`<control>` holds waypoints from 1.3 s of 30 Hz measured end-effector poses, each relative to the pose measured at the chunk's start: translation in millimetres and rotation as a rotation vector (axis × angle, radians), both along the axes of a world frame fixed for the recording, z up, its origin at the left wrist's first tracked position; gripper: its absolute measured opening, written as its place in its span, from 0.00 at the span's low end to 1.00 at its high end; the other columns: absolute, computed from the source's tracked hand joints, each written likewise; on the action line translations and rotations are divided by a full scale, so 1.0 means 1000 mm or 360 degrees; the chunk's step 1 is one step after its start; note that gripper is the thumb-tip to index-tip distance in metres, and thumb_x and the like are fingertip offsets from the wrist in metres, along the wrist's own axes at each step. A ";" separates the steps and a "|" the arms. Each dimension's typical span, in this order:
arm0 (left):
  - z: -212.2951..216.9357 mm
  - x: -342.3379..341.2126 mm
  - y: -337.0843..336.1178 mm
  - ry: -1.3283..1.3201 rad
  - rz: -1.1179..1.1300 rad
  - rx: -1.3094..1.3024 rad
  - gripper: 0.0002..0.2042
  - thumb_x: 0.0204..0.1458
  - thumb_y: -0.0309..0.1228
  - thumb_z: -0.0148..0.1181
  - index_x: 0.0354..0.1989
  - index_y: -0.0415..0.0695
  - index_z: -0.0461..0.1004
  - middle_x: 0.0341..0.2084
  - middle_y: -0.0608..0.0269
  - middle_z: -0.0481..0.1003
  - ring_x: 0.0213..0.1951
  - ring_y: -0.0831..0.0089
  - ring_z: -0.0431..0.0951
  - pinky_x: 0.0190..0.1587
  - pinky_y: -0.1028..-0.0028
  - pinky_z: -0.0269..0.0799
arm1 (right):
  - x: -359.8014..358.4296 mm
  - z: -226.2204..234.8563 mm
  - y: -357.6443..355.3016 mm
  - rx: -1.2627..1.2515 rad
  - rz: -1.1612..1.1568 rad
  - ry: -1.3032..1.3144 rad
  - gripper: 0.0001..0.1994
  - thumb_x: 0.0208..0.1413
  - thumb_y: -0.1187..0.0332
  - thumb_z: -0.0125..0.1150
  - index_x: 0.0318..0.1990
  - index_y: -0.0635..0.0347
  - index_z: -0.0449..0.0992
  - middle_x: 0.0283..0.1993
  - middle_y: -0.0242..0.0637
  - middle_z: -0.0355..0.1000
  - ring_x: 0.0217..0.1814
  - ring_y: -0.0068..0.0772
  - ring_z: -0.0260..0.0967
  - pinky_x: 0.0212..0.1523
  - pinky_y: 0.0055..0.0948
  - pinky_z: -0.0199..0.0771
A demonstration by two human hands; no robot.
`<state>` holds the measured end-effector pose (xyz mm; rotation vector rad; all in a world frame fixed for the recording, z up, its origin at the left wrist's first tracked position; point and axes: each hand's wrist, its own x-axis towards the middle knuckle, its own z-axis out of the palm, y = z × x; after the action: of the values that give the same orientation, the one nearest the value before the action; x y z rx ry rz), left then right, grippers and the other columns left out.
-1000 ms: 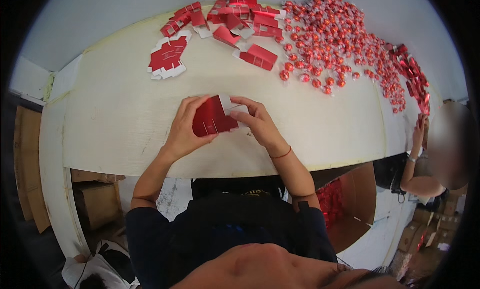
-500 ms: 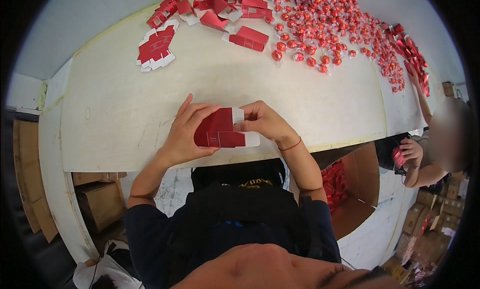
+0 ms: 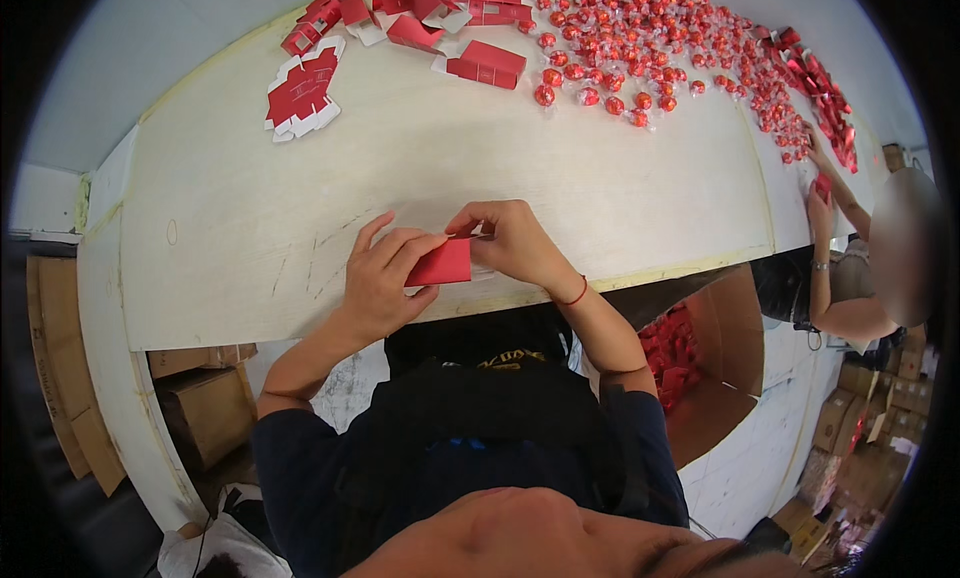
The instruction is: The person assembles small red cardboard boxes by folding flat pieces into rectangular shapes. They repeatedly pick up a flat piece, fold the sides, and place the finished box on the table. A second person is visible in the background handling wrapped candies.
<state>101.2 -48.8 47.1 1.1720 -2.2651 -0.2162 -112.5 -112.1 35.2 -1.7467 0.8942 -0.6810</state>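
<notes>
Red box: gripped by left hand, pinched at right end by right hand; faced across desk by flattened carton, boxes and, far right, candies.

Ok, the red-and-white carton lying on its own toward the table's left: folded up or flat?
Flat. The red-and-white carton lies spread out on the table, white flaps sticking out along its edges.

Far left: tall brown cardboard beside my table
Below left: a cardboard box underneath the table
My right side: an open brown carton, low by the table
Far right: a co-worker at the table
Lower right: stacked cartons
</notes>
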 end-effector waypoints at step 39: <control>-0.076 -0.098 -0.006 0.1735 0.0092 0.0358 0.08 0.62 0.27 0.44 0.43 0.36 0.67 0.39 0.51 0.74 0.38 0.66 0.75 0.40 0.70 0.72 | 0.004 -0.044 0.020 -0.1419 -0.0539 -0.0637 0.24 0.66 0.54 0.41 0.34 0.63 0.78 0.34 0.39 0.69 0.37 0.41 0.70 0.39 0.38 0.76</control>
<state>3.0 -54.9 -29.4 0.8773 -1.2566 -0.8637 -108.7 -92.2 -8.9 -2.0947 0.6359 -1.7863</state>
